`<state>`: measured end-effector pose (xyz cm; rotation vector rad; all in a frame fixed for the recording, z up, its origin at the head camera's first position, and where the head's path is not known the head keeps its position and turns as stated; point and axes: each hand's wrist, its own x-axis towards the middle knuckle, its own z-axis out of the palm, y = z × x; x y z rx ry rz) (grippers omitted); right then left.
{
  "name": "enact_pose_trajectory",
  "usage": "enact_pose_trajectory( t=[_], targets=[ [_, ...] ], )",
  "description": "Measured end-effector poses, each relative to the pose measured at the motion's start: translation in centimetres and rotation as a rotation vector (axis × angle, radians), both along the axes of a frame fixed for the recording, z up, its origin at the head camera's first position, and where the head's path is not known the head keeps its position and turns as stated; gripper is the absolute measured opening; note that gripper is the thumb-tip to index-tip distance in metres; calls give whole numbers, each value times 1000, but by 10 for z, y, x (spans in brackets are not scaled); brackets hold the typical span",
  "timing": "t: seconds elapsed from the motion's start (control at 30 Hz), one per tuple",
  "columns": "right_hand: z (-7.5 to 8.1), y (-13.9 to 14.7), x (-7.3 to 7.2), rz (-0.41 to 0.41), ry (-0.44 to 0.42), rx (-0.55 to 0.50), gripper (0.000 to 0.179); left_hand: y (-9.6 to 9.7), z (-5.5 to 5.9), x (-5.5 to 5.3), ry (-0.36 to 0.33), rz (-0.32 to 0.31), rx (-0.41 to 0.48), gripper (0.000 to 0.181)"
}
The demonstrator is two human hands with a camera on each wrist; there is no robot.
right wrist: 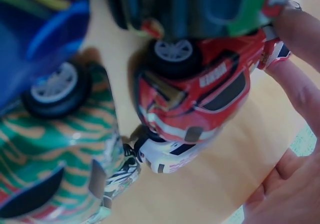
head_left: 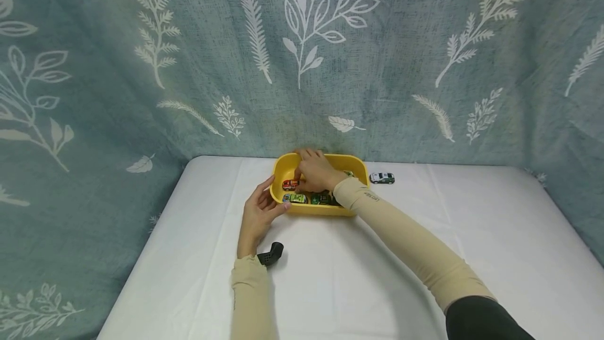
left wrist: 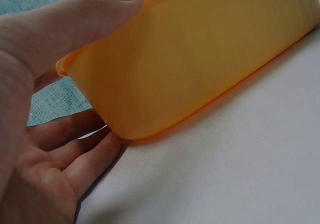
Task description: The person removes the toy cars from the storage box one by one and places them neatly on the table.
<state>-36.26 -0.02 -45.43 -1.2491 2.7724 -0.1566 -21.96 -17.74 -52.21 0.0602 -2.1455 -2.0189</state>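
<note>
My left hand point(head_left: 256, 219) grips the near-left corner of a yellow plastic tub point(head_left: 325, 211), thumb along the rim and fingers against its outer wall. In the left wrist view the tub point(left wrist: 200, 59) stands on the white cloth. Inside the tub, my right hand point(head_left: 318, 172) pinches the end of a red toy car point(head_left: 290, 185), its other fingers by the far rim. The right wrist view shows the fingertips point(right wrist: 290, 79) around a small red-and-white end. Close by lie a larger red toy car point(right wrist: 200, 94), a green-striped one point(right wrist: 55, 149) and a dark-and-green one point(right wrist: 200, 9).
A yellow-green toy car point(head_left: 296, 199) and a dark green one point(head_left: 321, 199) lie along the tub's near wall. Outside, to the right, a white-and-black toy car point(head_left: 382, 178) sits on the white-covered table point(head_left: 424, 214). A leaf-patterned curtain point(head_left: 387, 93) hangs behind.
</note>
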Motion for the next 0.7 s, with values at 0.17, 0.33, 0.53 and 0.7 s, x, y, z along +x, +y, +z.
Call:
enact_pose_trajectory(
  t=[0.17,0.33,0.53,0.7],
  targets=[
    [1,0,-1,-2,0,0,26,0,2,1,-2,0,4,81],
    [3,1,-1,-13,-30,14,28,1,3,2,-7,-3,7,80],
    [6,2,-3,-7,-58,41,31,0,2,1,3,-7,6,80],
    [10,3,-9,15,-110,47,33,0,1,1,1,-2,10,81]
  ],
)
